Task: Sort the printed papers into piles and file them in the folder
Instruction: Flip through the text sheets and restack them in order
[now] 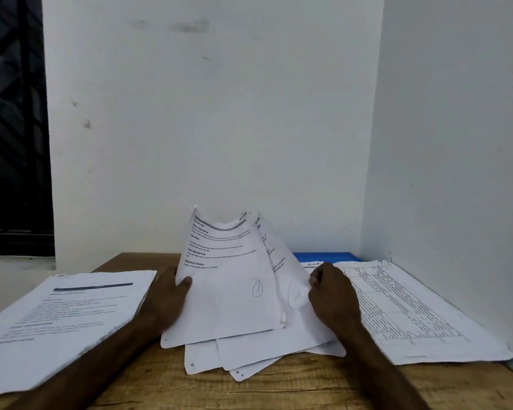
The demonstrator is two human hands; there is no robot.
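A wooden counter [279,389] stands in a corner of white wall [219,113], with a dark window [12,128] off past its left edge.

Midway along the counter, between its near and far edges, lies a fanned heap of loose sheets [249,359]. Their corners stick out toward the near edge.

Above that heap two printed pages are tipped up, with their top edges raised toward the far edge and curling. The left hand [166,294] holds the front sheet [228,291] by its left margin. Its thumb lies across the printed face and its fingers are hidden behind the paper. This page carries headed text and a pen-drawn oval low down.

The right hand [332,291] has its fingers curled in against the right margin of the rear sheet [285,273], gripping it. That sheet peeks out to the right of the front one and also bears a pen oval.

At the left edge rests the left pile [71,315], a squared stack topped by a page with a dark header bar. It overhangs the counter's left side.

Along the right edge, close against the side wall, lies the right pile [412,315], topped by a page of dense tables.

The blue folder [323,256] lies flat at the far edge toward the far right corner. The right pile covers its near part.
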